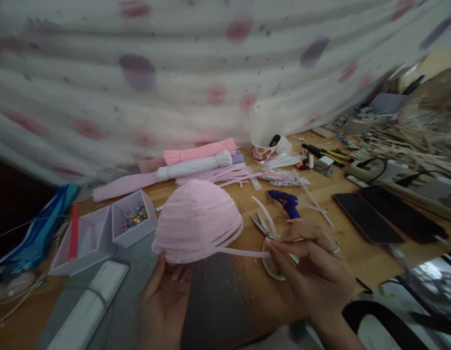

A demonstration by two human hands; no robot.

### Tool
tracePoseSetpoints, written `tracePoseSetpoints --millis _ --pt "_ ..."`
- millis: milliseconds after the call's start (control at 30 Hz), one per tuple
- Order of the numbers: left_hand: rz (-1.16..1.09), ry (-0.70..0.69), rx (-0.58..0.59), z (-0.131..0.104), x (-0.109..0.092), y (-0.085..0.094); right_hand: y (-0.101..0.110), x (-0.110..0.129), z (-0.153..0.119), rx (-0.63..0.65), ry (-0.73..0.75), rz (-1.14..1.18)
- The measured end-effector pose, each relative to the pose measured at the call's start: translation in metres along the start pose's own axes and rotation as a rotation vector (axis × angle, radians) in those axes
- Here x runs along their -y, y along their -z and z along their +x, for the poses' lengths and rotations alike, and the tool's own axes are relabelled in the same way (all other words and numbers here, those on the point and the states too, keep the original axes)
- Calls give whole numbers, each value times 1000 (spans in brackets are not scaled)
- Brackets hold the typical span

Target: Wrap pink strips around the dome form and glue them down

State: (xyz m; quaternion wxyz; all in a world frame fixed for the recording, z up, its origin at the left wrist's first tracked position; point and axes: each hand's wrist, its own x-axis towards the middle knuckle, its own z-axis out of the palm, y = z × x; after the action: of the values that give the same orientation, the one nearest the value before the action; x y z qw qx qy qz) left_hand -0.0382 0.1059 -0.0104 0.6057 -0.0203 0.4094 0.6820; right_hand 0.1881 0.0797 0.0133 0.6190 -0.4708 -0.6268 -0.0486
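Note:
A pale pink dome made of layered fuzzy strips is held at its lower left edge by my left hand, the thumb in front and the fingers curled beneath. From its lower right side a loose pink strip runs to my right hand, whose thumb and index finger pinch the strip's end. Scissors with blades apart lie on the table just behind the right fingertips, their handles partly hidden by that hand. Another short pink strip curves beside the blades.
A blue glue gun lies behind my right hand. Bundles of fuzzy stems lie at the back. Two white boxes, one with beads, stand left. Phones, a paper cup and tools are also on the table.

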Motion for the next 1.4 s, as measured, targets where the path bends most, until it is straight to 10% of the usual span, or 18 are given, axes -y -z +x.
tracePoseSetpoints --millis 733,1400 --pt "49 21 -96 -5 -4 -7 -3 7 8 315 81 95" --pt "324 -241 273 -17 16 -14 -21 -5 -9 536 -80 2"
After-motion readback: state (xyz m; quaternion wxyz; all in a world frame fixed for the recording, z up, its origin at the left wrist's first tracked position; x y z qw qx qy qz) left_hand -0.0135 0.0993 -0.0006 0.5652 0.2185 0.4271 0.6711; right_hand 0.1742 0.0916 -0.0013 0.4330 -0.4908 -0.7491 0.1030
